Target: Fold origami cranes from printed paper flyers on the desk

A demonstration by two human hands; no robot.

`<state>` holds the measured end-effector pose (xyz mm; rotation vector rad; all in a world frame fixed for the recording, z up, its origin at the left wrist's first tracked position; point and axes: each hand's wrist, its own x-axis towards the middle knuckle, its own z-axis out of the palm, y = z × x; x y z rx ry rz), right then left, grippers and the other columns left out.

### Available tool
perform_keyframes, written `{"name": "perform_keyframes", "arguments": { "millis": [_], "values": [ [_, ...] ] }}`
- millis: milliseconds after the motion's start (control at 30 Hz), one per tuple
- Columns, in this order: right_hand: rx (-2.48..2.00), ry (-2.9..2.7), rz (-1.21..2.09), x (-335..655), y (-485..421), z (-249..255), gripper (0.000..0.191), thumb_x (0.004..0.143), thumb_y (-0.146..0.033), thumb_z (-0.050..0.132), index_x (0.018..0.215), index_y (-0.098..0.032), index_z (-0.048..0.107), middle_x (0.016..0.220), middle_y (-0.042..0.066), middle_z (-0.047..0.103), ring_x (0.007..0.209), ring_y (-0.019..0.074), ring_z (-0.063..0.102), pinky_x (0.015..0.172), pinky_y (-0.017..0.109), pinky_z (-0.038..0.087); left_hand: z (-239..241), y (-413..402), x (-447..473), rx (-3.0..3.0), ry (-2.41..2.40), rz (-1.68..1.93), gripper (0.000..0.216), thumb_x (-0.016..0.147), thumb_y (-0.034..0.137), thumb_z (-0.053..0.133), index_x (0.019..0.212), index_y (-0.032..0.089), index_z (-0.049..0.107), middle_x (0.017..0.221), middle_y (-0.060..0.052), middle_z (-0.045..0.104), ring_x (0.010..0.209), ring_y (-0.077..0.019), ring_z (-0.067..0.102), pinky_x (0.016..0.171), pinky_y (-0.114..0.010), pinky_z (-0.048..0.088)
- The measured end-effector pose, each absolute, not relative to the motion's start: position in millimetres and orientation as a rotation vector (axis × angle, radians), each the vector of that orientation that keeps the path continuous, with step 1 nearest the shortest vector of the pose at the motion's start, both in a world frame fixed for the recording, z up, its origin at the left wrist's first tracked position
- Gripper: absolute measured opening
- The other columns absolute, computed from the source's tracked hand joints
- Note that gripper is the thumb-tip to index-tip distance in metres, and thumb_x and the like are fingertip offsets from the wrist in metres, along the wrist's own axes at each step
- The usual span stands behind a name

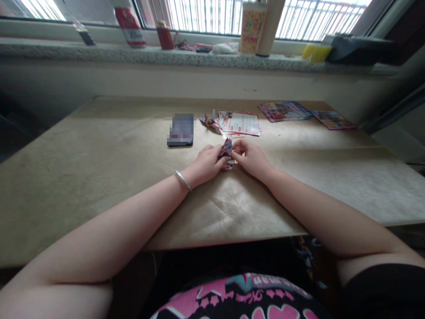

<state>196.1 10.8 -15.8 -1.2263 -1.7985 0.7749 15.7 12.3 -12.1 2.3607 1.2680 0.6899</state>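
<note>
A folded paper piece (pixel 227 155) is held between the closed thumb and fingers of the left hand (pixel 210 158), over the middle of the table (pixel 99 177). Its right edge is met by the bent fingers of the right hand (pixel 253 158); whether it is pinched there cannot be told. A phone (pixel 182 130) and printed sheets (pixel 244 123) are placed beyond.
</note>
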Motion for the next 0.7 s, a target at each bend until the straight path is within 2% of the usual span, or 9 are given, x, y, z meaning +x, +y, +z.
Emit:
{"name": "perform_keyframes", "arguments": {
  "millis": [100,167,333,467,600,700],
  "values": [
    [-1.320,-1.755,0.800,199,14,-17,0.015,0.077,-0.030,0.065,0.083,-0.021,0.055,0.061,-0.004,0.060,0.056,0.0124,0.055,0.058,0.026,0.040,-12,12,14,2.346,1.283,0.775,0.054,0.086,0.027,0.057,0.137,0.014,0.044,0.112,-0.011,0.064,0.109,-0.0263,0.054,0.099,-0.044,0.044],
    [-1.375,-1.716,0.810,201,16,-18,0.018,0.077,-0.031,0.066,0.086,-0.021,0.054,0.060,-0.005,0.060,0.055,0.0127,0.056,0.056,0.026,0.039,-13,12,12,2.356,1.237,0.833,0.062,0.084,0.026,0.061,0.141,0.015,0.039,0.114,-0.010,0.063,0.107,-0.0239,0.056,0.099,-0.041,0.044],
    [-1.402,-1.739,0.781,205,18,-18,0.020,0.077,-0.033,0.066,0.088,-0.021,0.054,0.063,-0.004,0.063,0.058,0.0132,0.057,0.057,0.026,0.040,-11,11,9,2.544,1.155,0.779,0.035,0.091,0.027,0.054,0.124,0.019,0.060,0.112,-0.010,0.062,0.106,-0.0225,0.057,0.098,-0.039,0.045],
    [-1.346,-1.913,0.677,209,15,-14,0.020,0.078,-0.036,0.067,0.087,-0.020,0.059,0.074,0.000,0.065,0.061,0.0121,0.054,0.058,0.026,0.040,-10,10,8,2.612,1.196,0.732,0.033,0.092,0.029,0.053,0.121,0.017,0.063,0.106,-0.010,0.065,0.101,-0.0219,0.059,0.096,-0.039,0.047],
    [-1.241,-2.086,0.651,214,14,-12,0.031,0.074,-0.044,0.072,0.090,-0.018,0.066,0.081,0.002,0.067,0.062,0.0120,0.052,0.058,0.026,0.040,-9,10,6,2.646,1.196,0.707,0.029,0.092,0.031,0.054,0.113,0.016,0.067,0.106,-0.010,0.066,0.100,-0.0216,0.060,0.093,-0.038,0.048],
    [-1.189,-2.180,0.567,218,15,-13,0.028,0.076,-0.040,0.072,0.094,-0.019,0.071,0.084,0.003,0.068,0.065,0.0127,0.052,0.062,0.027,0.041,-9,12,3,2.683,1.153,0.700,0.026,0.092,0.030,0.055,0.107,0.015,0.069,0.106,-0.010,0.067,0.099,-0.0219,0.060,0.092,-0.038,0.049]
  ]
}}
